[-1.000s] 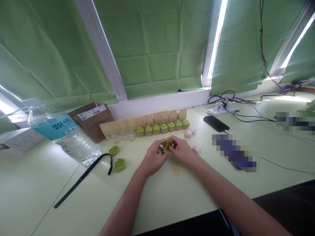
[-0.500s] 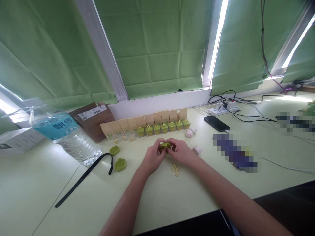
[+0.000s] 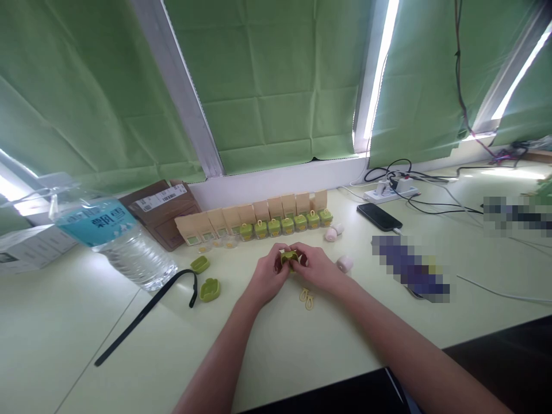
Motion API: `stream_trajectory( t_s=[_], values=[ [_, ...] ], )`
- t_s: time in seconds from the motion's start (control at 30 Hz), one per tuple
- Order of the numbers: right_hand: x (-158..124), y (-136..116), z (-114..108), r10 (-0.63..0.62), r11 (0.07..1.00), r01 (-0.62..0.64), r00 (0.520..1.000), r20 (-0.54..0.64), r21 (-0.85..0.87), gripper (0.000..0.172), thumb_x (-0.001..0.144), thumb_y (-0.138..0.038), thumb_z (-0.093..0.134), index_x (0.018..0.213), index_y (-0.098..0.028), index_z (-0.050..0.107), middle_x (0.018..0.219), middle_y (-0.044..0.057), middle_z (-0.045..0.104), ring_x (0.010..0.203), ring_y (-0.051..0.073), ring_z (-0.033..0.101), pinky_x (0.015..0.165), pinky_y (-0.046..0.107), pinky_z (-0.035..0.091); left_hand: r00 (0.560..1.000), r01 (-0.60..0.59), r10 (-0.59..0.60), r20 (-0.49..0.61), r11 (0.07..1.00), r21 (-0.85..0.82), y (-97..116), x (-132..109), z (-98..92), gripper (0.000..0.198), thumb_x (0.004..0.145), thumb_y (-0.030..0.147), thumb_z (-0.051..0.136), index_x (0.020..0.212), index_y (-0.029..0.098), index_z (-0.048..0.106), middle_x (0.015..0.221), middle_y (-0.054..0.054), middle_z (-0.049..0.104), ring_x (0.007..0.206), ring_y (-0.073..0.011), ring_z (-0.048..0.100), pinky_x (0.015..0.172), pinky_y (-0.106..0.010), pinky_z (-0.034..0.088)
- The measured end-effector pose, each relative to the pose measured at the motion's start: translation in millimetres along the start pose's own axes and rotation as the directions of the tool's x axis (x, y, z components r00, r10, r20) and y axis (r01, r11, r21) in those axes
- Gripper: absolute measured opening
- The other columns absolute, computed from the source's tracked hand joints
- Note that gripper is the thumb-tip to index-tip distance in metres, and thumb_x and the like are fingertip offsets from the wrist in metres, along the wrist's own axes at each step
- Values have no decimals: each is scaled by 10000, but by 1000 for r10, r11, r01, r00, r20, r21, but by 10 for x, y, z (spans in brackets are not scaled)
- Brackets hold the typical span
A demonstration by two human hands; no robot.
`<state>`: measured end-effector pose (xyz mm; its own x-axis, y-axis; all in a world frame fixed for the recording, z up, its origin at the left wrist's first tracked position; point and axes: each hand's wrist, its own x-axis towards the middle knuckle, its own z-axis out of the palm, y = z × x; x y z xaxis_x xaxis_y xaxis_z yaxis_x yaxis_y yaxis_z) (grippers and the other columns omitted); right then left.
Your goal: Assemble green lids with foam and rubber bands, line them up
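Both hands meet above the table and grip one small green case part [image 3: 289, 258] from its two sides. My left hand [image 3: 269, 275] has its fingers curled round the left side, and my right hand [image 3: 317, 268] pinches the right side. Two pale yellow loops [image 3: 306, 298] lie on the table just below the right hand. To the left are a green open shell [image 3: 210, 290] and a smaller green piece [image 3: 200, 264]. Behind the hands stands a row of several small green-topped cases [image 3: 275, 227] with brown cards [image 3: 261, 210] at their backs.
A large water bottle [image 3: 129, 247], a black strap [image 3: 144, 313] and a cardboard box [image 3: 164, 213] are at left. Pinkish round items [image 3: 344, 264] lie right of the hands. Further right are a black phone [image 3: 379, 217] and a power strip [image 3: 390, 192] with cables.
The green part between my hands has tilted slightly. Both hands keep nearly the same place and grip.
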<state>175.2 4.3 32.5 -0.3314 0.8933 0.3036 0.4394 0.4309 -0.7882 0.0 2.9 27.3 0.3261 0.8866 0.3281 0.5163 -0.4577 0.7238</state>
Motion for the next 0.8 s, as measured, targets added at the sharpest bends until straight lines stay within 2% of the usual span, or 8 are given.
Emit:
stream_trajectory(
  t_s=[0.27,0.8],
  values=[
    [-1,26,12,12,1000,-12,1000,-7,7,260,856,-238,537,1102,-249,618,779,-17,668,632,143,574,624,265,414,1000,20,-20,-10,999,-26,2,-3,9,260,847,193,496,1100,248,516,692,61,547,601,-103,414,611,-211,350],
    [-8,7,8,7,1000,-7,1000,-2,0,207,866,-256,525,1046,-248,627,711,-36,617,604,132,540,593,251,387,1000,18,-18,-11,999,-27,-5,0,2,217,869,221,495,1083,250,517,716,56,587,605,-102,416,610,-213,351]
  ],
)
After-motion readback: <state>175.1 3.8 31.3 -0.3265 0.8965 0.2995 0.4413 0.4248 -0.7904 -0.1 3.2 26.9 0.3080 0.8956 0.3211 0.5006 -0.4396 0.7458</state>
